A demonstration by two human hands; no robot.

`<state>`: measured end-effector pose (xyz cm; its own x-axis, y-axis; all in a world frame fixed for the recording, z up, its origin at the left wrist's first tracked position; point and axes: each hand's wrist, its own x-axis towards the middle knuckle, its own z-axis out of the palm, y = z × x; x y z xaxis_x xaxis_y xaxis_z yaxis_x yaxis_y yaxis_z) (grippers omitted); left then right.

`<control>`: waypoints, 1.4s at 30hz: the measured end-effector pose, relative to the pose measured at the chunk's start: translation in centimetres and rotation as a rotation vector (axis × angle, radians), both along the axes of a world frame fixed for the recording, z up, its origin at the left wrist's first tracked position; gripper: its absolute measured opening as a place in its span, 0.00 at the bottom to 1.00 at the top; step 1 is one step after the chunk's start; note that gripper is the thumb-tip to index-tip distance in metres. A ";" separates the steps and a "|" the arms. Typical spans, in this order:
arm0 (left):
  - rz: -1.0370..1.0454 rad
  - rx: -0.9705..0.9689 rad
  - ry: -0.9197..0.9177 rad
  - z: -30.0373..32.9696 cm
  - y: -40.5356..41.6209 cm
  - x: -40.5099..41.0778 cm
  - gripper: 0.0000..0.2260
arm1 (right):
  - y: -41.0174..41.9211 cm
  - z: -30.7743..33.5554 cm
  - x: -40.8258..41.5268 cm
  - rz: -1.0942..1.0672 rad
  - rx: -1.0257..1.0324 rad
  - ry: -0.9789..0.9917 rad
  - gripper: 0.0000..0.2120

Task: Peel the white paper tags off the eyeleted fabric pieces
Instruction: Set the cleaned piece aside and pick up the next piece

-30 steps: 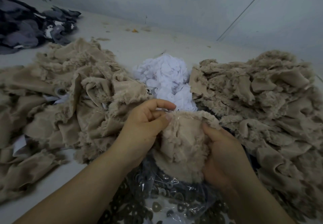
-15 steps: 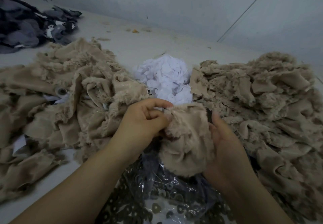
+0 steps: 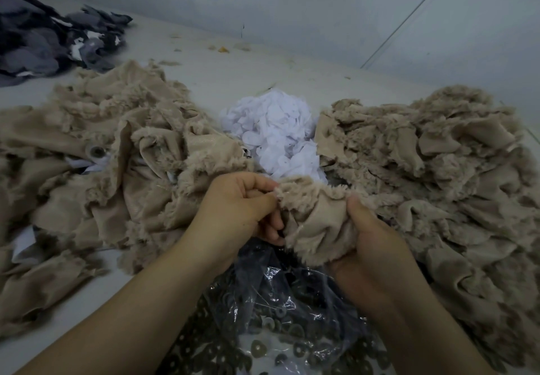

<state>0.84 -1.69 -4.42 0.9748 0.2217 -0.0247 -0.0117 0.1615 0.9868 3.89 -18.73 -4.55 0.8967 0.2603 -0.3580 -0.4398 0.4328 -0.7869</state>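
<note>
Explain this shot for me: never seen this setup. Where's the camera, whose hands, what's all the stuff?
No machine here: a person works bare-handed, and the single picture comes from a wide-angle camera on their head, looking down at a pale table. The left hand pinches the edge of a beige furry fabric piece; the right hand grips its other side. Beige fabric heaps lie to the left and right; an eyelet shows in the left one. Between them sits a heap of white paper tags. Nearest the person is a clear bag of metal rings. Dark fabric scraps lie far left.
</note>
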 end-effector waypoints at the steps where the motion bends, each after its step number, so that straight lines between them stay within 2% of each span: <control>1: -0.020 0.004 0.006 0.0 -0.1 -0.1 0.03 | 0.0 0.0 0.0 0.004 0.014 0.024 0.25; 6: -0.077 -0.014 0.031 0.0 0.0 -0.2 0.03 | 0.0 -0.1 0.0 0.026 0.110 0.099 0.29; 7: -0.094 0.021 0.010 0.1 0.1 -0.2 0.03 | -0.1 -0.1 0.1 0.030 0.129 0.111 0.29; 10: -0.163 0.288 -0.070 -0.2 0.2 -0.1 0.14 | 0.2 0.2 -0.1 0.051 0.193 0.131 0.29; 11: -0.158 0.332 -0.087 -0.2 0.0 -0.1 0.14 | 0.2 0.4 -0.2 0.066 0.215 0.123 0.29; 14: -0.039 0.237 -0.099 -0.2 -0.4 0.2 0.03 | 0.3 0.7 -0.5 0.136 0.203 0.021 0.29; 16: 0.007 0.203 -0.110 -0.1 -0.4 0.5 0.06 | 0.2 0.6 -0.7 0.199 0.132 -0.046 0.25; 19: 0.018 0.147 -0.137 0.5 -0.4 0.8 0.04 | 0.2 0.6 -0.8 0.223 0.081 -0.025 0.23; 21: 0.019 0.085 -0.137 0.6 -0.4 1.0 0.06 | 0.3 0.9 -0.9 0.201 0.116 0.006 0.21; 24: -0.010 0.019 -0.112 0.2 -0.4 1.3 0.09 | 0.4 1.2 -0.8 0.143 0.129 0.013 0.24; 27: -0.052 -0.015 -0.099 0.0 -0.6 1.3 0.19 | 0.5 1.1 -0.9 0.113 0.098 0.011 0.26; 29: -0.068 -0.022 -0.103 -0.2 -0.7 1.3 0.23 | 0.5 1.1 -1.0 0.107 0.105 0.014 0.25; 34: -0.213 0.055 -0.134 -0.2 -0.4 1.0 0.06 | 0.1 1.2 -0.9 0.089 0.150 0.038 0.17; 37: -0.152 0.003 -0.111 -0.3 -0.3 1.0 0.05 | 0.0 1.1 -0.7 0.045 0.130 0.056 0.16; 42: -0.100 -0.068 -0.125 -0.5 0.3 1.2 0.10 | -0.2 1.4 0.2 -0.105 0.151 0.098 0.13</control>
<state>2.06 -1.38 -4.90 0.9884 0.1249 0.0867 -0.1142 0.2340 0.9655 4.10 -18.90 -3.19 0.8843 0.2250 -0.4091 -0.4578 0.5901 -0.6650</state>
